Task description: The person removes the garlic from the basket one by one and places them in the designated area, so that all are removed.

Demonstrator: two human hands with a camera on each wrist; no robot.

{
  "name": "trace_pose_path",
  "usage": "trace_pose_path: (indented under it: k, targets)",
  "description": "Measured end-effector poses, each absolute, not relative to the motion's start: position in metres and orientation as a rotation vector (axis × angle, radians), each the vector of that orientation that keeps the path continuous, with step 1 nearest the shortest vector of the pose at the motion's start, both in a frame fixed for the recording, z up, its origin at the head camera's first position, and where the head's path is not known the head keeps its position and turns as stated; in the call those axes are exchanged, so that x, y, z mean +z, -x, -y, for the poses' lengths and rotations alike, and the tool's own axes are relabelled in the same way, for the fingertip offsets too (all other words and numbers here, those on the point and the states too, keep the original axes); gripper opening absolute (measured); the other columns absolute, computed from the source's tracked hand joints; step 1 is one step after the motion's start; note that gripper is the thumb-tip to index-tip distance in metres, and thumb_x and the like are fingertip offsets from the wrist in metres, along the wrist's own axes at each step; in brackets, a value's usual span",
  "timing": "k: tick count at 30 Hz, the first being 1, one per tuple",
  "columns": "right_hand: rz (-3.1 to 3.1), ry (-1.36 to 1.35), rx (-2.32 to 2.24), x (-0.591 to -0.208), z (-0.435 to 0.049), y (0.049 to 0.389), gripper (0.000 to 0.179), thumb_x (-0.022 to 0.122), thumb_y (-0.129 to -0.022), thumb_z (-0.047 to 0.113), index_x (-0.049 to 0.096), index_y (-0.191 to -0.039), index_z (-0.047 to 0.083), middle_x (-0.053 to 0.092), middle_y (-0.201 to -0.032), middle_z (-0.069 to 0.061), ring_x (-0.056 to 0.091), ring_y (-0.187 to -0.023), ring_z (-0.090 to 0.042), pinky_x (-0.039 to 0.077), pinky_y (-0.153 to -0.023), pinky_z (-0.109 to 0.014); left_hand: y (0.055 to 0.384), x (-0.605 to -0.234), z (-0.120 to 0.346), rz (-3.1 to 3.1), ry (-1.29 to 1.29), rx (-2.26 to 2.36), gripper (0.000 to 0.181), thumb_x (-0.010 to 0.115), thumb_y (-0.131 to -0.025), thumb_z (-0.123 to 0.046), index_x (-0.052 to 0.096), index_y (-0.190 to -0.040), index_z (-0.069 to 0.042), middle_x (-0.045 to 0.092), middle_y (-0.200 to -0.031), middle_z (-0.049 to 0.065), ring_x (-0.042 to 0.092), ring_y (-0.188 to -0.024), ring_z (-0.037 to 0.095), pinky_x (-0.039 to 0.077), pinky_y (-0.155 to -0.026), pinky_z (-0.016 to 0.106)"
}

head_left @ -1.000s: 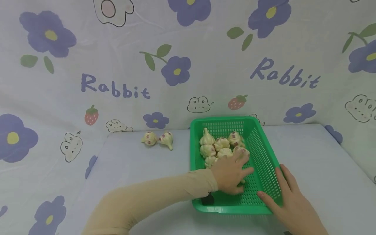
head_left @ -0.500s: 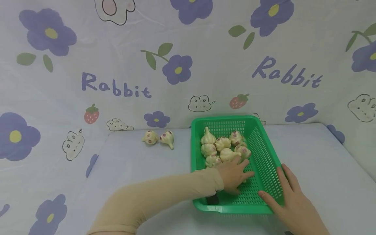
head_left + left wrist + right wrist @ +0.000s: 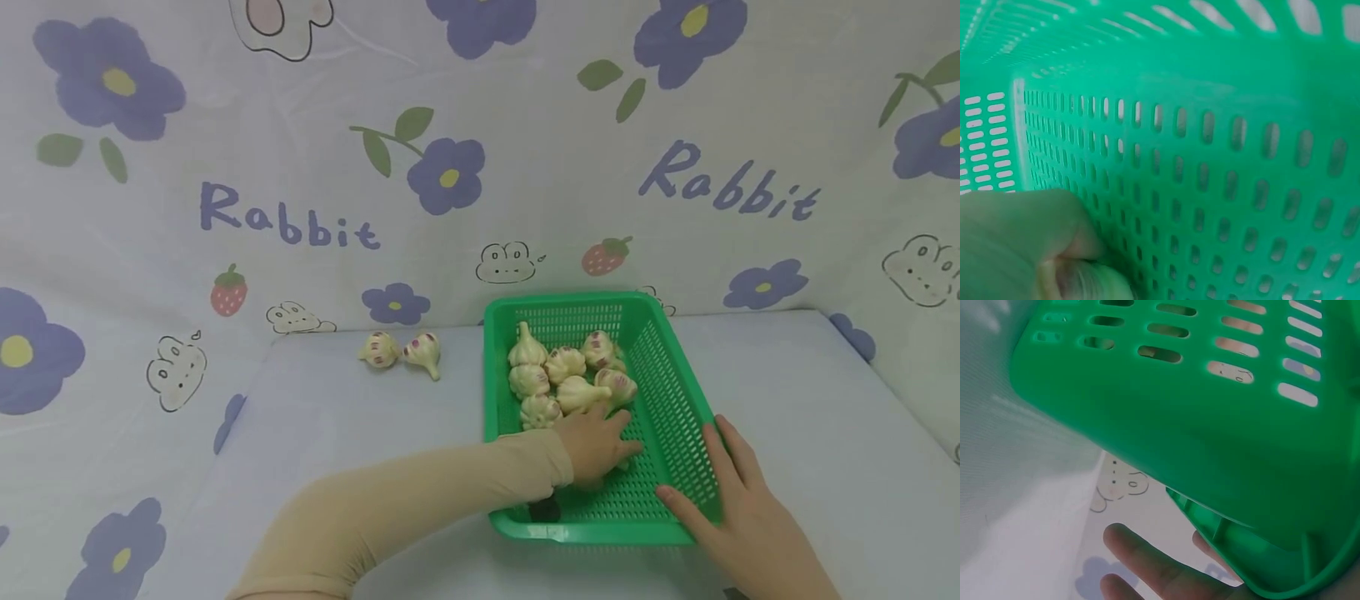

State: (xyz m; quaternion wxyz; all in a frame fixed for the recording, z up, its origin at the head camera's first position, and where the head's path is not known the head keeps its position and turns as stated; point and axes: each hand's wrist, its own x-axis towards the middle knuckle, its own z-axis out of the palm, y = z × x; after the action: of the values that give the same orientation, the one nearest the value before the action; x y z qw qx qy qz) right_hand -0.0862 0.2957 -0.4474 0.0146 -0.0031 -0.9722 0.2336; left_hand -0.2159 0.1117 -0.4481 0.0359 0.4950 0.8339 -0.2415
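A green slotted plastic basket (image 3: 491, 392) stands on the table, with several garlic bulbs (image 3: 528, 381) grouped in its left and far part. My left hand (image 3: 596, 443) reaches down inside it, fingers round a garlic bulb that is mostly hidden beneath the palm. In the left wrist view that garlic bulb (image 3: 1094, 284) shows at the lower edge, against the hand (image 3: 1022, 228), near the slotted wall. At the near right corner my right hand (image 3: 750, 500) holds the basket's rim, thumb inside and fingers along the outside. The right wrist view shows its fingers (image 3: 1160, 569) below the rim.
Two more garlic bulbs (image 3: 380, 350) lie side by side on the table, left of the basket. Behind rises a white cloth (image 3: 300, 150) printed with flowers and lettering. A small black patch (image 3: 545, 507) shows in the basket's near left corner.
My left hand has drawn slightly nearer inside the basket, uncovering a middle garlic bulb whose stem points right. My right hand stays at the rim.
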Motion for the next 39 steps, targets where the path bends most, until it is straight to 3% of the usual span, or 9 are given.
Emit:
trace_pose_path:
  k: [5,9,17,24,28,32,39]
  targets:
    - [3.025,0.003,0.724,-0.448,-0.295,0.086,0.104,0.06,-0.1,0.057,0.001,-0.166,0.002,0.004,-0.171,-0.027,0.045,-0.133,-0.062,0.049,-0.087,-0.074,0.216,-0.446,-0.111,-2.581,-1.626,-0.772,0.061,0.066,-0.099,-0.049,0.046,-0.155,-0.04,0.047,-0.159,-0.004,0.047,-0.144,0.017,0.037,-0.121,0.03]
    - [3.021,-0.001,0.728,-0.448,-0.295,0.086,0.104,0.06,-0.1,0.057,0.002,-0.166,0.002,0.004,-0.171,-0.026,0.044,-0.134,-0.061,0.048,-0.088,-0.075,0.219,-0.446,-0.112,-2.594,-1.692,-0.686,0.057,0.066,-0.098,-0.052,0.052,-0.151,-0.035,0.056,-0.15,-0.005,0.051,-0.14,0.013,0.038,-0.12,0.032]
    - [3.014,0.0,0.722,-0.449,-0.294,0.086,0.104,0.06,-0.1,0.057,0.003,-0.166,0.001,0.005,-0.171,-0.026,0.045,-0.133,-0.061,0.049,-0.087,-0.074,0.223,-0.44,-0.112,-2.567,-1.667,-0.507,0.059,0.065,-0.098,-0.051,0.051,-0.151,-0.03,0.059,-0.145,-0.006,0.051,-0.137,0.01,0.04,-0.119,0.031]
    - [3.012,0.004,0.721,-0.45,-0.292,0.086,0.104,0.06,-0.1,0.057,0.004,-0.166,0.001,0.006,-0.171,-0.026,0.047,-0.131,-0.061,0.05,-0.085,-0.073,0.224,-0.429,-0.108,-2.574,-1.691,-0.407,0.053,0.064,-0.099,-0.05,0.054,-0.146,-0.028,0.06,-0.136,-0.006,0.055,-0.123,0.007,0.046,-0.105,0.023]
    - [3.003,0.003,0.714,-0.45,-0.291,0.086,0.104,0.061,-0.1,0.057,0.004,-0.166,0.0,0.007,-0.171,-0.027,0.048,-0.13,-0.062,0.049,-0.086,-0.074,0.226,-0.425,-0.106,-2.573,-1.704,-0.241,0.046,0.067,-0.098,-0.045,0.058,-0.138,-0.024,0.062,-0.123,-0.003,0.056,-0.101,0.005,0.049,-0.084,0.017]
    - [3.009,0.006,0.703,-0.45,-0.291,0.086,0.104,0.061,-0.1,0.057,0.004,-0.166,0.0,0.007,-0.17,-0.028,0.049,-0.127,-0.062,0.05,-0.084,-0.073,0.228,-0.42,-0.103,-2.559,-1.666,-0.03,0.039,0.07,-0.095,-0.038,0.06,-0.13,-0.022,0.058,-0.111,-0.002,0.05,-0.086,0.005,0.043,-0.067,0.014]
    - [3.043,0.022,0.687,-0.449,-0.294,0.087,0.105,0.058,-0.1,0.06,0.002,-0.166,0.0,0.003,-0.171,-0.027,0.048,-0.128,-0.064,0.05,-0.084,-0.073,0.234,-0.406,-0.093,-2.595,-1.588,0.203,0.033,0.068,-0.094,-0.029,0.059,-0.124,-0.021,0.052,-0.107,-0.003,0.045,-0.085,0.007,0.039,-0.066,0.016]
